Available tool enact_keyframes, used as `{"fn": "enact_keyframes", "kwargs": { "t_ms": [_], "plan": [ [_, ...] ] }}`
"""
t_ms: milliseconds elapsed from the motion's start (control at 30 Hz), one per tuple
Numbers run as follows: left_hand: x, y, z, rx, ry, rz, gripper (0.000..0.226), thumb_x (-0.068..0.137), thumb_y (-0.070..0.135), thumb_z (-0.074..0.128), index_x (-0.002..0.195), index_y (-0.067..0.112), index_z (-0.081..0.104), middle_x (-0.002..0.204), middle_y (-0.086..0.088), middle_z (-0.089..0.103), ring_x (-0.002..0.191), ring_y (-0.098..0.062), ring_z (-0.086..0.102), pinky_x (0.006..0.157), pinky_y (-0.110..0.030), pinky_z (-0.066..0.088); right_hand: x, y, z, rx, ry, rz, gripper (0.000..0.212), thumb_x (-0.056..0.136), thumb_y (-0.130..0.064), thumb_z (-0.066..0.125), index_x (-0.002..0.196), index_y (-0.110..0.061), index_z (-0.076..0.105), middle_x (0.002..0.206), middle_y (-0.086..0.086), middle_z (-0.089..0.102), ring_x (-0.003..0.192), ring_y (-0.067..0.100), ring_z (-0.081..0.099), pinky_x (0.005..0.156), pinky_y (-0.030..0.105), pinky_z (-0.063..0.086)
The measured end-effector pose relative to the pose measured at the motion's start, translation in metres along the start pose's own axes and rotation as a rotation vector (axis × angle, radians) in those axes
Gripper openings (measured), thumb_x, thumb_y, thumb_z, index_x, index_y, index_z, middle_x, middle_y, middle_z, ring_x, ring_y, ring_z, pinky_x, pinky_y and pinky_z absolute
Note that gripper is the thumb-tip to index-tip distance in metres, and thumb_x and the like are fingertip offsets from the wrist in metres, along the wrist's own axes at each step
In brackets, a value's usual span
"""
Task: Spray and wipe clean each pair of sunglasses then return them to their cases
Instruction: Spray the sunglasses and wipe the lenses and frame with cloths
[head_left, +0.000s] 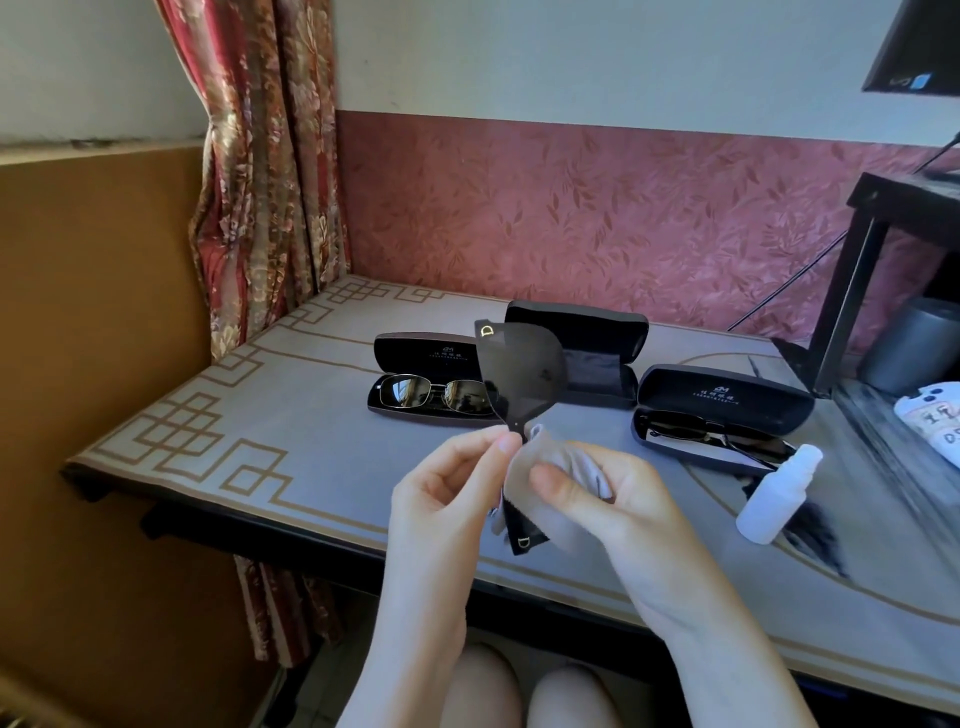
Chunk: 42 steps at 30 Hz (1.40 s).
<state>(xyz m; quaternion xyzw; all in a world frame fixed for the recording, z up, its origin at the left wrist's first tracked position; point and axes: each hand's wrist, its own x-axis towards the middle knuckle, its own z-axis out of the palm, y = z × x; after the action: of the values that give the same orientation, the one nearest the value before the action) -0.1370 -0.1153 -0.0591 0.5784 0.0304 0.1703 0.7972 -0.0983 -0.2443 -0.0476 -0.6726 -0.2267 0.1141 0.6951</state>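
Observation:
I hold a large dark pair of sunglasses (522, 371) upright above the table. My left hand (447, 493) pinches it at the bridge. My right hand (608, 499) grips a grey cleaning cloth (558, 467) wrapped over the lower lens. Behind the sunglasses an open black case (597, 343) holds only a dark cloth. To the left, an open case (421, 353) holds metal-framed sunglasses (436, 395). On the right, a third open case (727, 400) holds dark sunglasses (722, 441). A white spray bottle (779, 493) lies beside it.
The patterned table (260, 415) stands against a red wall, with a floral curtain (265, 156) at its back left corner. A black shelf frame (857, 270), a grey cylinder (909, 348) and a white item (935, 421) crowd the right side.

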Motion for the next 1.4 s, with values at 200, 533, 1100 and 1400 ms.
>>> {"fn": "enact_keyframes", "kwargs": {
  "t_ms": [200,533,1100,1400],
  "plan": [
    [-0.002,0.005,-0.001,0.088,-0.168,0.018,0.031,0.088,0.028,0.053,0.105,0.013,0.074,0.1,-0.003,0.076,0.1,-0.015,0.069,0.087,-0.026,0.054,0.001,0.004,-0.001,-0.03,0.066,0.078,0.023,0.068,-0.024,0.078,0.082,-0.006,0.073,0.087,0.023,0.072,0.078,0.03,0.069,0.078,0.042,0.052],
    [0.0,0.005,-0.006,0.104,-0.135,0.001,0.026,0.089,0.034,0.059,0.092,0.015,0.077,0.067,-0.007,0.052,0.067,-0.017,0.045,0.076,-0.032,0.044,0.0,0.006,-0.001,0.02,0.061,0.031,0.041,0.085,-0.041,0.063,0.091,-0.002,0.073,0.085,0.017,0.074,0.081,0.032,0.071,0.082,0.043,0.055],
    [-0.004,0.003,0.002,0.044,-0.103,0.047,0.023,0.08,0.021,0.061,0.094,0.011,0.077,0.092,-0.003,0.077,0.092,-0.012,0.071,0.075,-0.016,0.052,-0.009,-0.003,0.006,-0.002,0.243,0.06,0.018,0.058,-0.035,0.079,0.058,-0.021,0.068,0.055,-0.003,0.06,0.054,0.012,0.058,0.054,0.012,0.042],
    [-0.001,-0.002,-0.006,0.08,-0.06,0.024,0.024,0.082,0.024,0.061,0.095,0.011,0.076,0.093,-0.004,0.077,0.096,-0.017,0.071,0.087,-0.028,0.055,-0.017,0.005,0.006,-0.069,0.213,0.085,0.016,0.084,-0.019,0.074,0.099,-0.024,0.07,0.09,-0.008,0.075,0.085,0.001,0.069,0.07,0.011,0.049]
  ]
}}
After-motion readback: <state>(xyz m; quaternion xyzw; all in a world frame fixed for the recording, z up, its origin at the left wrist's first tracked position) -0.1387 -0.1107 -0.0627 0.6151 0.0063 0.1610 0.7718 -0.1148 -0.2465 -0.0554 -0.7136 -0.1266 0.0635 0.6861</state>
